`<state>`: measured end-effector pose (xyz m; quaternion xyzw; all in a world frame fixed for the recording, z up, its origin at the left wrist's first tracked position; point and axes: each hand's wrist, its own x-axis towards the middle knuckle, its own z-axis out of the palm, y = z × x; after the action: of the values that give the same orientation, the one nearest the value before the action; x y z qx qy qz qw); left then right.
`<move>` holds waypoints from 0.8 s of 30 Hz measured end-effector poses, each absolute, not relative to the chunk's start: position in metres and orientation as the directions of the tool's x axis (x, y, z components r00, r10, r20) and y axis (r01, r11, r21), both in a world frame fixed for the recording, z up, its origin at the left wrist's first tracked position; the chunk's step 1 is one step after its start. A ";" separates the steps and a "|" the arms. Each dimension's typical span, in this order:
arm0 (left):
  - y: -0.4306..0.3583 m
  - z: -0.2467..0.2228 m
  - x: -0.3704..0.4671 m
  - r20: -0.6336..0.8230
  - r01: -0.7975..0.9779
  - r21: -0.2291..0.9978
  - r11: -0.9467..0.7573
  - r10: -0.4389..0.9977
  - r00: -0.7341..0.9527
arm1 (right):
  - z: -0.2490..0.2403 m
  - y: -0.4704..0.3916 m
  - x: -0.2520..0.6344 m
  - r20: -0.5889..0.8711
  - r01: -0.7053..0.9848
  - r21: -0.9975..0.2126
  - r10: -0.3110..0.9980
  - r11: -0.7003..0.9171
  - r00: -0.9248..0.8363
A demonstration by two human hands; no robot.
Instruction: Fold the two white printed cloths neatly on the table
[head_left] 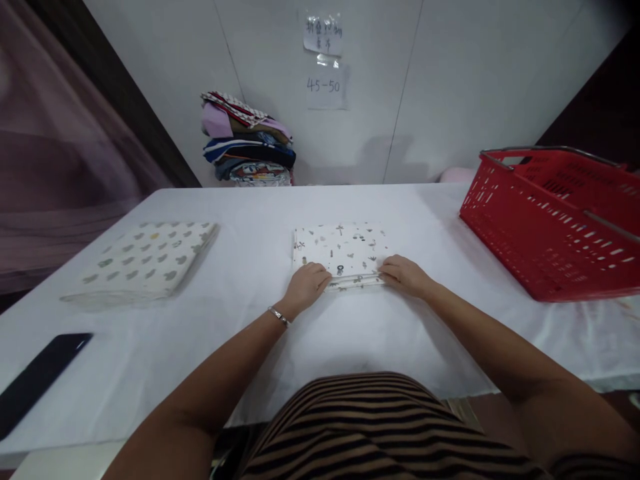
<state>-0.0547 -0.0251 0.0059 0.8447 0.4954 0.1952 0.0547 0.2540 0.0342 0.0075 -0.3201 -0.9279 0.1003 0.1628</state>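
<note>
A white cloth (345,250) with small printed figures lies folded flat on the middle of the table. My left hand (309,285) pinches its near left corner; a silver bracelet is on that wrist. At the near right corner, my right hand (403,273) has its fingers closed on the same cloth. Folded layers show along the near edge between both hands. The fingertips are partly hidden by the hands themselves.
A second folded cloth with grey-green spots (145,257) lies at the left. Nearer sits a black phone (43,377). A red plastic basket (545,233) stands at the right. Behind the white table (250,207) rises a pile of folded clothes (247,143).
</note>
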 end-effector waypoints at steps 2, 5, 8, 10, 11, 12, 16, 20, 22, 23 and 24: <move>-0.024 0.008 -0.054 0.292 0.802 0.312 -0.509 0.855 0.429 | 0.008 0.035 0.254 0.236 0.560 -0.314 0.634 0.767 -0.736; -0.024 0.013 -0.051 0.312 0.801 0.344 -0.490 0.864 0.394 | 0.008 0.037 0.253 0.229 0.572 -0.308 0.642 0.761 -0.731; -0.024 0.016 -0.048 0.308 0.811 0.344 -0.473 0.873 0.378 | 0.009 0.038 0.251 0.225 0.581 -0.258 0.633 0.772 -0.741; -0.024 0.015 -0.048 0.279 0.809 0.325 -0.490 0.867 0.413 | 0.009 0.038 0.249 0.216 0.590 -0.219 0.628 0.777 -0.747; -0.023 0.014 -0.048 0.262 0.808 0.316 -0.497 0.864 0.429 | 0.009 0.038 0.249 0.212 0.595 -0.199 0.627 0.779 -0.750; -0.022 0.012 -0.049 0.249 0.811 0.309 -0.496 0.866 0.435 | 0.008 0.038 0.249 0.211 0.597 -0.179 0.623 0.782 -0.753; -0.017 0.011 -0.048 0.214 0.832 0.303 -0.465 0.884 0.416 | 0.006 0.040 0.250 0.234 0.568 -0.138 0.584 0.812 -0.778; -0.013 0.017 -0.046 0.240 0.833 0.279 -0.478 0.875 0.421 | 0.013 0.041 0.250 0.276 0.572 -0.108 0.577 0.813 -0.768; -0.014 0.019 -0.046 0.299 0.834 0.223 -0.505 0.850 0.434 | 0.017 0.039 0.250 0.307 0.595 -0.077 0.587 0.800 -0.749; -0.016 0.020 -0.045 0.320 0.834 0.182 -0.520 0.834 0.450 | 0.018 0.037 0.250 0.315 0.600 -0.059 0.585 0.798 -0.747; -0.017 0.020 -0.045 0.326 0.833 0.138 -0.536 0.818 0.473 | 0.018 0.035 0.251 0.310 0.597 -0.041 0.578 0.801 -0.755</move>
<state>-0.0452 -0.0174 0.0195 0.8580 0.4811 0.1790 -0.0198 0.2508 0.0349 0.0180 -0.3140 -0.9361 -0.0303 0.1555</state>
